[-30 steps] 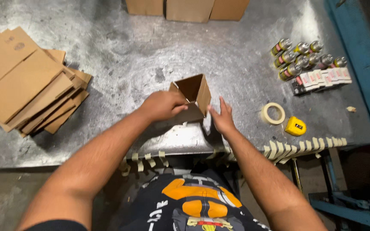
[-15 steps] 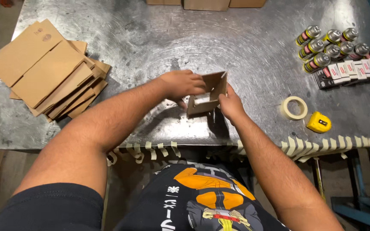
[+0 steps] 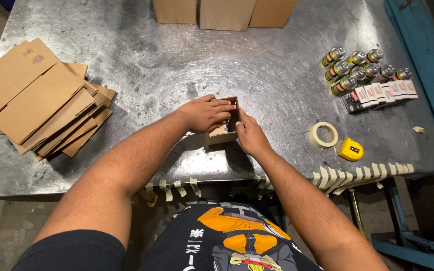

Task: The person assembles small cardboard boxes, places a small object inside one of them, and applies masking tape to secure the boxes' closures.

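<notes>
Cardboard is what both hands are closed on in the head view: a small brown box [image 3: 225,125] stands near the middle of the steel bench [image 3: 187,65], a little toward its near edge. The left hand [image 3: 208,113] is laid over the box's left side and top, its fingers [image 3: 225,104] reaching across the opening, while the right hand [image 3: 249,134] is pressed against the right wall with the thumb at the upper rim; the box is clamped between the two. A pale flap can be seen inside the box, below the left fingers. To the left, well apart from the hands, a stack of flat cartons [image 3: 41,98] is fanned out on the bench. At the far edge three more boxes [image 3: 226,11] are stood side by side, cut off by the frame. On the right, a cluster of cans [image 3: 360,70] is lain in rows, and just beside it a row of small packets [image 3: 382,93] is set out. Nearer the front, a tape roll [image 3: 324,134] lies flat, with a yellow tape measure [image 3: 350,149] just beside it. Short tape strips [image 3: 362,173] are stuck along the bench's front edge, right and left of the arms. A blue frame [image 3: 418,60] is seen past the right end of the bench.
</notes>
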